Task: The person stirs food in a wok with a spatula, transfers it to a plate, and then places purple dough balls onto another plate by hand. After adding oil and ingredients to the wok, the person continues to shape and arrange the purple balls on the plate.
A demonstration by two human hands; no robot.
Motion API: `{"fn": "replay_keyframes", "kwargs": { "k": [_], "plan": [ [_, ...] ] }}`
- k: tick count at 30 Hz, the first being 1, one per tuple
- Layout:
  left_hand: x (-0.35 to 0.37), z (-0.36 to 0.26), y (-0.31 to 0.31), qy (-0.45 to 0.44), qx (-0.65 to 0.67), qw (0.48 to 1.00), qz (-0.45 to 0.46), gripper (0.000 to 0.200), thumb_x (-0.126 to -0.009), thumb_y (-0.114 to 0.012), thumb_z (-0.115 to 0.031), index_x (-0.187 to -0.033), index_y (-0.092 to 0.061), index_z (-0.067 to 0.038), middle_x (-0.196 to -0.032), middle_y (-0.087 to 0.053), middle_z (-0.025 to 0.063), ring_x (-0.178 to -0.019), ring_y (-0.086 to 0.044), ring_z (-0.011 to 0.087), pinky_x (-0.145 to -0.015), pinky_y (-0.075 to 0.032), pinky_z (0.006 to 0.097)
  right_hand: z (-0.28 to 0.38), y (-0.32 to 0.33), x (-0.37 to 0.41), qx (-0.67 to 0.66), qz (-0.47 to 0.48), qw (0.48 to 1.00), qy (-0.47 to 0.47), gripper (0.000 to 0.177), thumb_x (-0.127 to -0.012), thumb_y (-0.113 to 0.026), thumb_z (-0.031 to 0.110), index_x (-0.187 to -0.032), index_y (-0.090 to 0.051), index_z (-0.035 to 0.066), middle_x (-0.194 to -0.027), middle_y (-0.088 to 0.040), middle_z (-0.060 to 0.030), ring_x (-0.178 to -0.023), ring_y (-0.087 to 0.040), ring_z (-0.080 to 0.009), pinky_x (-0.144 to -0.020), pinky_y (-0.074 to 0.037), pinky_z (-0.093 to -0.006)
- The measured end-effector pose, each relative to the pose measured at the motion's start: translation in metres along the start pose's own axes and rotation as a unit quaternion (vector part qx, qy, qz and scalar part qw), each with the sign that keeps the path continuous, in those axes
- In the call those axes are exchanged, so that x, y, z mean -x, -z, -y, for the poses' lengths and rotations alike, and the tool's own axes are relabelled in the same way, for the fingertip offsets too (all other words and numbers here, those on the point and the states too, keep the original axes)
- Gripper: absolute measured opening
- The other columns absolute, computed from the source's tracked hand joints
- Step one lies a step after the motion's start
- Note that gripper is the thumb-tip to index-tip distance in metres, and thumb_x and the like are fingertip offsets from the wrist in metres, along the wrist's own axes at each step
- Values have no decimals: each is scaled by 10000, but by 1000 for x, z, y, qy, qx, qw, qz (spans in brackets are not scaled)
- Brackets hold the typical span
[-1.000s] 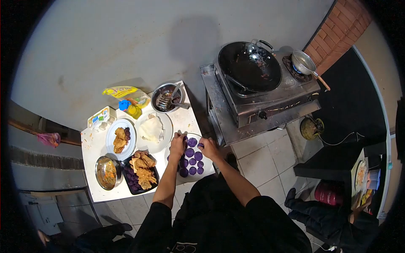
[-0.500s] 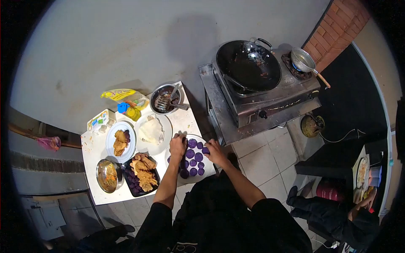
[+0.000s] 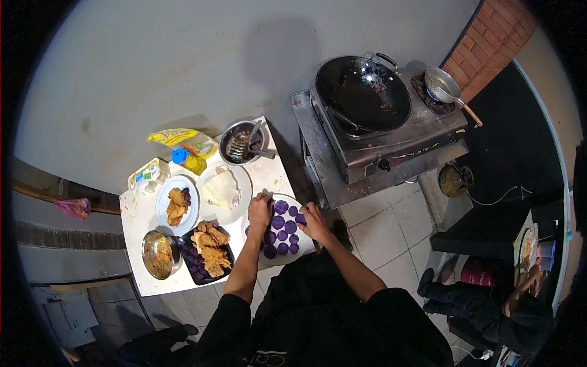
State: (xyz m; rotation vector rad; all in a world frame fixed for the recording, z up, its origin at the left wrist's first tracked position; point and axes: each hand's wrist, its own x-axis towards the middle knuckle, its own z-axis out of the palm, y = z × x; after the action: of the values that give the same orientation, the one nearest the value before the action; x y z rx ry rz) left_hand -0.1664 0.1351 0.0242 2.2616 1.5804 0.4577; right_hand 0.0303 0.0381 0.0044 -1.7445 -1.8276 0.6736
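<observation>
Right hand point(image 3: 314, 225) pinches purple slice point(image 3: 300, 218), apparently arranging plate point(image 3: 306, 246) (left hand point(image 3: 259, 213): grip unclear); next move needs careful release.

Only one scrap of lettering comes near to being legible: large pale outlined letters point(image 3: 269, 359) on the front of the wearer's black top point(image 3: 330, 306), which look like "Ca", the rest lost at the lower edge of the view. Print on the yellow plastic bag point(image 3: 173, 134), the label of the clear plastic box point(image 3: 147, 175) and the maroon canister point(image 3: 478, 273) is too small to read. Pale marks on the gas stove's front panel point(image 3: 391, 160) may be lettering or scuffs.
</observation>
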Motion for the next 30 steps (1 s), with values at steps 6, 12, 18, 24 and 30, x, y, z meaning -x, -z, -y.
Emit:
{"fn": "replay_keyframes", "kwargs": {
  "k": [6, 12, 18, 24, 30],
  "plan": [
    [3, -6, 6, 13, 41, 999, -12, 332, -790, -684, -94, -1122, -684, -110, -1052, -630, 147, -925, -621, 355, -823, -511, 421, 9, -8, -15, 29, -15, 999, 4, 438, -742, -770, 153, -1095, -556, 4, -1102, -474, -178, -1056, -498, -365, -906, -431, -444],
    [6, 1, 7, 16, 83, 996, 19, 355, -822, -668, -98, -1176, -659, -121, -1058, -613, 164, -941, -611, 369, -834, -499, 433, 15, -18, -23, 48, -18, 999, -14, 417, -707, -774, 98, -1052, -553, 18, -1086, -500, -179, -1058, -501, -364, -902, -422, -455],
    [7, -5, 18, 19, 81, 995, -56, 330, -869, -635, -142, -1195, -629, -86, -1060, -594, 201, -963, -593, 393, -837, -489, 452, 14, -22, -25, -135, -57, 987, -59, 334, -709, -765, 33, -983, -576, 60, -893, -615, -155, -893, -603, -345, -798, -485, -409],
    [17, -29, 47, 11, 159, 983, -91, 252, -889, -618, -162, -1097, -658, -25, -994, -612, 220, -905, -605, 408, -821, -484, 453, 35, 47, -12, -528, -5, 835, -152, 299, -817, -742, 52, -1098, -651, 8, -871, -658, -17, -726, -598, -90, -662, -496, -240],
    [48, -53, 18, -59, 116, 992, -1, 246, -841, -676, -192, -1021, -684, -24, -1003, -631, 186, -924, -604, 377, -788, -485, 459, 76, 226, -7, -467, -1, 878, -107, 236, -822, -725, 16, -1048, -659, -7, -993, -690, -64, -881, -650, -117, -770, -524, -259]
  ]
}}
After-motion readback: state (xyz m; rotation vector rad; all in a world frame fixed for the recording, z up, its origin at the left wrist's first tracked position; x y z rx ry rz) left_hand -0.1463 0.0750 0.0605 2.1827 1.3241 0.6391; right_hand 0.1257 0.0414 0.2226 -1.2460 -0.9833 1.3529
